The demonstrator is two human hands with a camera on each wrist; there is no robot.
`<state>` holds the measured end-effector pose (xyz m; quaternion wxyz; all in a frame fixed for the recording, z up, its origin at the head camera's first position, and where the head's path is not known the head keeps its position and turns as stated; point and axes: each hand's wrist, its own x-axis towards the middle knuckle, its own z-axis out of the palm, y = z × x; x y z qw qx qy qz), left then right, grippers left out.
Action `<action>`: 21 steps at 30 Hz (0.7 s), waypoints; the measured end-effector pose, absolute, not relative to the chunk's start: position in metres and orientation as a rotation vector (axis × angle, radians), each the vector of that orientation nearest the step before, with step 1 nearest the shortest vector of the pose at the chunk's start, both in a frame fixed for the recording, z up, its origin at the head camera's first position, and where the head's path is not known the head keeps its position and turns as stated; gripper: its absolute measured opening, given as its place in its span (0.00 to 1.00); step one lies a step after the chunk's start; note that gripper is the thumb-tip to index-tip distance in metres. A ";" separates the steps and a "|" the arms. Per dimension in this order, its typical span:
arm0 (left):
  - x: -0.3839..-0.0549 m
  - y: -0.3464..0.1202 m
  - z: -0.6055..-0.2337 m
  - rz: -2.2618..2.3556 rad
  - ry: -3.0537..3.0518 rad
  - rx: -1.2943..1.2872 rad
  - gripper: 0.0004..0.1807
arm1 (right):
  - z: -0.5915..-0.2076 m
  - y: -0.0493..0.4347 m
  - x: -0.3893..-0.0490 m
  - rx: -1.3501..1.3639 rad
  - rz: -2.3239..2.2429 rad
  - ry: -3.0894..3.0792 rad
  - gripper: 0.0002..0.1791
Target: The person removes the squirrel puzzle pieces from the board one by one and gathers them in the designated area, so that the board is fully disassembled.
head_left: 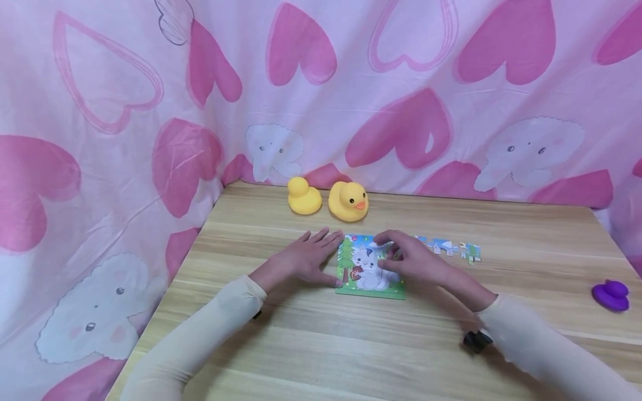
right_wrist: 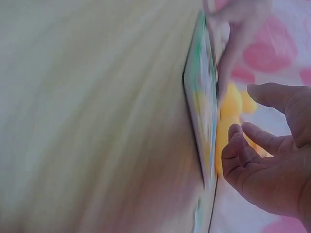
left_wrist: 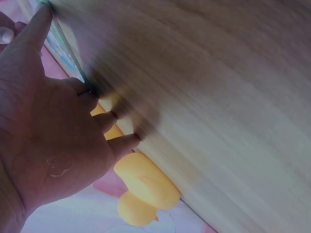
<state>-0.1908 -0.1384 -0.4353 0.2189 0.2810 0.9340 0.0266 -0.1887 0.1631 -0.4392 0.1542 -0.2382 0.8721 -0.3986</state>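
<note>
Puzzle board [head_left: 370,278] is being assembled: left hand [head_left: 306,259] steadies its edge, fingers flat; right hand [head_left: 411,260] hovers released. Next likely needs loose pieces [head_left: 448,248].

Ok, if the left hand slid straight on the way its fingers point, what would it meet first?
The left hand lies flat beside the puzzle board, fingers pointing up and right. Straight on, it would likely cross the board's top left corner, then reach the larger duck; depth is unclear.

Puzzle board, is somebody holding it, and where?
Not gripped. The left hand lies flat against the puzzle board's left edge; the right hand hovers above.
</note>
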 end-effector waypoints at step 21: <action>-0.190 -0.140 -0.435 0.071 2.593 0.816 0.64 | -0.451 0.102 -0.175 -0.790 -0.861 2.621 0.34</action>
